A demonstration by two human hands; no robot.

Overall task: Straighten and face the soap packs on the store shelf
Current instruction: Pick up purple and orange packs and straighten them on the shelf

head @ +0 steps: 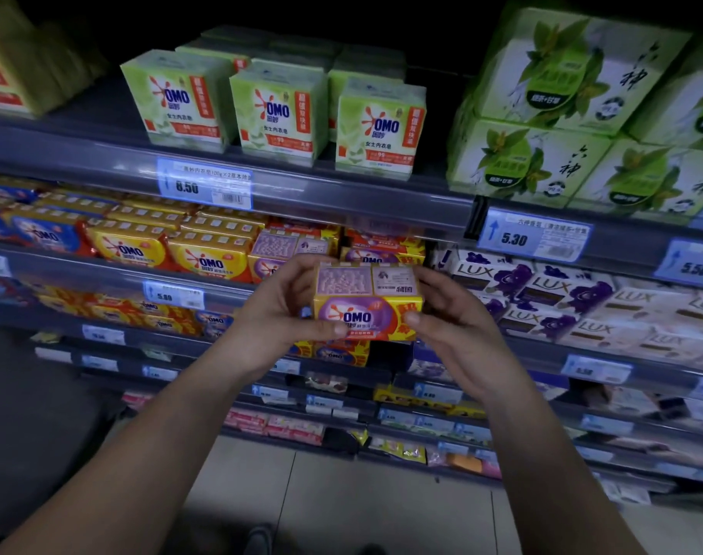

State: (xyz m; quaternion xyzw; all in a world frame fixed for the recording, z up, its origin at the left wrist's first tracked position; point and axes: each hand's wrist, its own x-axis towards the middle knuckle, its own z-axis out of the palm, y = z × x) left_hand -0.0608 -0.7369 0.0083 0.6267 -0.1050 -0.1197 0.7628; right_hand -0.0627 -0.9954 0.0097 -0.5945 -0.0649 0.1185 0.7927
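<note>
A yellow and purple OMO soap pack (365, 300) is held in the air in front of the second shelf, logo face toward me and upright. My left hand (279, 310) grips its left end, thumb on the front lower edge. My right hand (450, 318) grips its right end. Behind it on the shelf sit more purple OMO packs (289, 250), with yellow OMO packs (209, 258) in a row to their left. Green OMO packs (281, 114) stand on the shelf above, one (379, 130) turned slightly and set forward.
Purple and white LUX soap boxes (542, 290) fill the shelf to the right. Green boxed soaps (562, 114) are stacked at upper right. Price rails with blue tags (205, 188) line each shelf edge. Lower shelves hold small packs; tiled floor (341, 494) lies below.
</note>
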